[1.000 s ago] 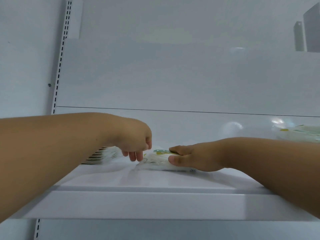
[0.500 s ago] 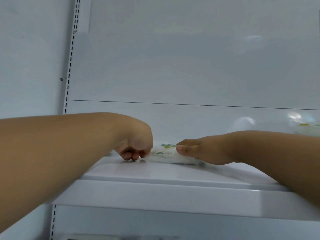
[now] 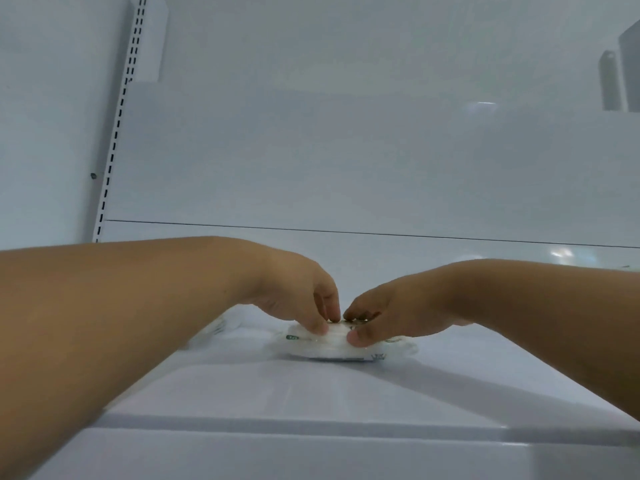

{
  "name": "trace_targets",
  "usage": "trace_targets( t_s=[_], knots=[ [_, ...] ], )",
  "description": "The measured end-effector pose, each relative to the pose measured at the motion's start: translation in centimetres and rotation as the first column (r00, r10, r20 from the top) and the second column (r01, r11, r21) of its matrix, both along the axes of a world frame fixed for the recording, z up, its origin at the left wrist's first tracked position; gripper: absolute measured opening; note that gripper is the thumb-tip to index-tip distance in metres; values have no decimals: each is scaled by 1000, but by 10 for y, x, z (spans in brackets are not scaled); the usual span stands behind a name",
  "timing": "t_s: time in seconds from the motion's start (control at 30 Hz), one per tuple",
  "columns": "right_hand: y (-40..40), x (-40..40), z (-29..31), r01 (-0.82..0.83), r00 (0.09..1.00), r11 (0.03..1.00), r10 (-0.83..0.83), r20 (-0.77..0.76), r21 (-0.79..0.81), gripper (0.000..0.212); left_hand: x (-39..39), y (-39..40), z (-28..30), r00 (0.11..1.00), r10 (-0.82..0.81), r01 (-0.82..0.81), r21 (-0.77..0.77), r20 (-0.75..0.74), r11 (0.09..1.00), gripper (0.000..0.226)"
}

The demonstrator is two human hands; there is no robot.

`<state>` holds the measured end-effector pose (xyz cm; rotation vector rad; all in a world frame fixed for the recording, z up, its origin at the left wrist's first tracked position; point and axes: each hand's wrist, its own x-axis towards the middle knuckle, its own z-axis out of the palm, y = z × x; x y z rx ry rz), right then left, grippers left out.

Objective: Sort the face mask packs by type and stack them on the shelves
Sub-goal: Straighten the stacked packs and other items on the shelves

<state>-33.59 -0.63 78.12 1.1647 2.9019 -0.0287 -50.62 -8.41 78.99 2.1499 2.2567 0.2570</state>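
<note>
Together, both hands [image 3: 349,317] pinch crinkly mask packs [image 3: 332,346] (flat stack) on glossy shelf [image 3: 311,393].

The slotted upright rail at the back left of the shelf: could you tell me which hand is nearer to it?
Left. The left hand is nearer the rail, gripping the left end of the mask stack. The right hand grips the stack's right part, farther away.

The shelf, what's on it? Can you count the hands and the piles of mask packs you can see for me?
Hands: 2, the left hand and the right hand, both on one pile
Piles of mask packs: 1 clear, the white pile on the shelf; how many packs it holds cannot be told
Total: 3
</note>
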Motion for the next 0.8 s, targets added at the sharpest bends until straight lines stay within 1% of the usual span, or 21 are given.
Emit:
trace_targets(
  t_s=[0.1, 0.2, 0.27, 0.33, 0.4, 0.47, 0.5, 0.57, 0.63, 0.67, 0.73, 0.8],
  knots=[
    [12, -6, -2, -14, 1000, 999, 13, 20, 30, 61, -7, 7, 4, 998, 22, -24, -30, -56, 999, 27],
    [24, -27, -8, -23, 999, 995, 18, 45, 95, 62, -15, 17, 5, 989, 71, -78, -49, -133, 996, 28],
    [29, -41, -9, -25, 998, 992, 17, 62, 123, 63, -22, 23, 6, 985, 116, -123, -44, -126, 991, 29],
    [32, -50, -7, -17, 999, 995, 11, 53, 101, 63, -27, 26, 5, 988, 133, -138, -59, -84, 989, 29],
    [40, -58, -3, 27, 999, 1000, -27, -24, -9, 58, -32, 28, 1, 986, 124, -129, -44, -116, 991, 28],
    [58, -69, 1, 100, 983, 990, -114, -142, -101, 50, -35, 28, -2, 976, 119, -120, 4, -182, 993, 26],
    [69, -73, 2, 147, 972, 984, -163, -168, -101, 48, -35, 29, -5, 973, 120, -117, 27, -198, 993, 25],
    [89, -83, 1, 219, 955, 972, -232, -187, -87, 49, -36, 32, -11, 972, 112, -98, 79, -206, 992, 22],
    [101, -91, -4, 241, 934, 963, -263, -240, -118, 45, -35, 36, -17, 974, 101, -80, 110, -201, 991, 20],
    [107, -95, -7, 226, 932, 969, -246, -267, -104, 39, -35, 38, -19, 975, 96, -74, 117, -199, 990, 19],
    [109, -100, -7, 191, 940, 981, -190, -282, -26, 28, -36, 39, -22, 977, 92, -67, 134, -194, 989, 20],
    [111, -101, -5, 164, 932, 986, -157, -327, -6, 27, -36, 39, -22, 981, 91, -68, 138, -169, 988, 23]
  ],
)
